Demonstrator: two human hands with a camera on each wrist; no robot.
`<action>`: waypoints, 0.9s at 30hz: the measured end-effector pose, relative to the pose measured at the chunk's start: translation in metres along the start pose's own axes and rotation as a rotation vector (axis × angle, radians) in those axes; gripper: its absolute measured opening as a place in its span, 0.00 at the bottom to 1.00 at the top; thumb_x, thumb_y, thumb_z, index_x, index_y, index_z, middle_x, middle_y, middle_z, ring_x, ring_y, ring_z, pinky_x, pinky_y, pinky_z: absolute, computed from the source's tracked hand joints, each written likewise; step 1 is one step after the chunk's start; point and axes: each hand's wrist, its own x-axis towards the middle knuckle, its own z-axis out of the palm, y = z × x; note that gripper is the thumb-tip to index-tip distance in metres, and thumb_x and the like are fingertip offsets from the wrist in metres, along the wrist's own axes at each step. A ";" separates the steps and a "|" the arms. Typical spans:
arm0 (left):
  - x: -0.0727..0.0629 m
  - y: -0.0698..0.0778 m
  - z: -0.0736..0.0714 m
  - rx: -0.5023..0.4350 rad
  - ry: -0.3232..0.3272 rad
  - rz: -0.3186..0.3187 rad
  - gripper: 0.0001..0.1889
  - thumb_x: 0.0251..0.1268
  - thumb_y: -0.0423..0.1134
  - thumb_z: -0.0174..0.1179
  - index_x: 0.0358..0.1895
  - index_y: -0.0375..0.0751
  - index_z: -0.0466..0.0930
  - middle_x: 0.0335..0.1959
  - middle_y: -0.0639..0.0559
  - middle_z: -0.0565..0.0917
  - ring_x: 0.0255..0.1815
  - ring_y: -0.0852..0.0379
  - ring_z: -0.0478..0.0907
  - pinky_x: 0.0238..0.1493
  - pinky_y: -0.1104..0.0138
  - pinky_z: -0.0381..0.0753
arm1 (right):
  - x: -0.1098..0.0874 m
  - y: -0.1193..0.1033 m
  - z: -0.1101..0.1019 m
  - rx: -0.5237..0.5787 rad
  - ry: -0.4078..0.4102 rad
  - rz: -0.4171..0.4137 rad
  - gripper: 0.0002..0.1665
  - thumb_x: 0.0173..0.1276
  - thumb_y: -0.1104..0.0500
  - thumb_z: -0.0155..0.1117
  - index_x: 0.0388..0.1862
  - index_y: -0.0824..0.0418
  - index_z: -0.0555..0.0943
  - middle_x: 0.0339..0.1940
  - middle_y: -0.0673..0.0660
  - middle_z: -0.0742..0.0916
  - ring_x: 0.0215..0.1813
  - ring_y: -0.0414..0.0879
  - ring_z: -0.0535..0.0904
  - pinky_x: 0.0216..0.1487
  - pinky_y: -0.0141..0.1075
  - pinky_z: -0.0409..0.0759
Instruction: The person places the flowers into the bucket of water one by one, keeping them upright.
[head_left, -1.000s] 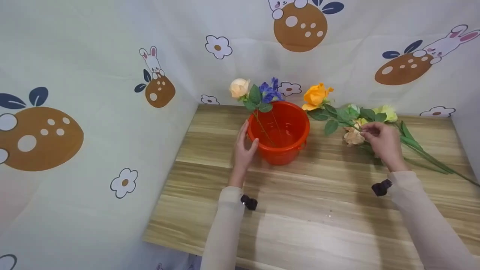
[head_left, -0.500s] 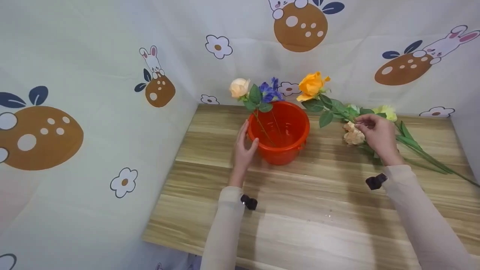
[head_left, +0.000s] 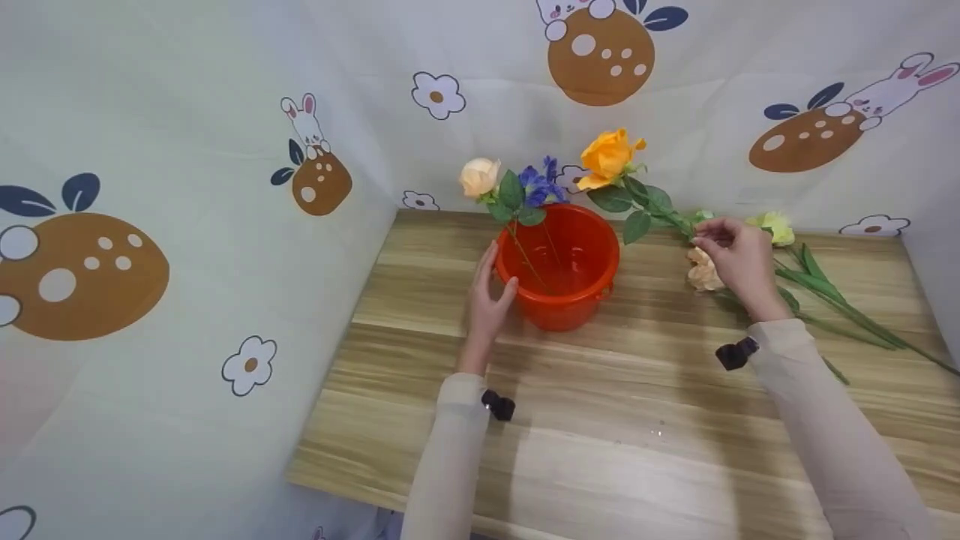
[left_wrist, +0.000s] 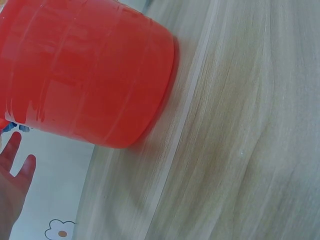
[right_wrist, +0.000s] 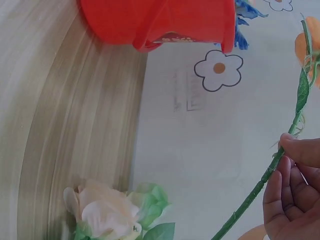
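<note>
At the centre of the head view, the red bucket (head_left: 562, 313) stood upright, and the left hand (head_left: 489, 311) was at its left side, thumb and fingers spread apart, perhaps to keep it steady; whether they touched it, I could not tell. Right of centre, the right hand (head_left: 739, 259) pinched the green stem (right_wrist: 252, 196) of the orange rose (head_left: 607, 156) between thumb and fingers. This hold was below the leaves, so the bloom leaned freely to the upper left, outside the bucket. A cream rose (head_left: 480, 177) and a blue flower (head_left: 540, 184) leaned over the far rim, probably because their stems were thin. The bucket looked like smooth, glossy plastic, round and narrower at the base. The stem was slightly knobbly, the petals broad and ruffled, and the table (head_left: 585, 397) showed streaked wood grain.
</note>
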 end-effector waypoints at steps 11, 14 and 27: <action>0.002 -0.024 0.008 0.022 0.025 0.010 0.33 0.66 0.32 0.60 0.74 0.32 0.62 0.77 0.39 0.64 0.78 0.43 0.60 0.77 0.52 0.64 | 0.008 -0.017 0.008 0.045 -0.015 0.004 0.13 0.69 0.58 0.66 0.45 0.67 0.86 0.34 0.56 0.88 0.29 0.24 0.75 0.32 0.16 0.71; 0.003 -0.024 0.009 0.010 0.028 0.011 0.33 0.66 0.30 0.59 0.73 0.28 0.62 0.76 0.34 0.63 0.78 0.39 0.59 0.77 0.47 0.63 | 0.010 -0.023 0.010 0.066 -0.010 -0.010 0.13 0.69 0.58 0.67 0.44 0.67 0.86 0.35 0.60 0.88 0.29 0.24 0.74 0.32 0.15 0.71; 0.002 -0.027 0.005 0.025 0.005 -0.005 0.34 0.67 0.38 0.60 0.76 0.40 0.63 0.78 0.47 0.64 0.79 0.49 0.61 0.78 0.59 0.64 | 0.018 -0.049 0.024 0.127 0.023 -0.053 0.11 0.67 0.62 0.68 0.44 0.68 0.86 0.37 0.62 0.89 0.31 0.25 0.75 0.34 0.16 0.73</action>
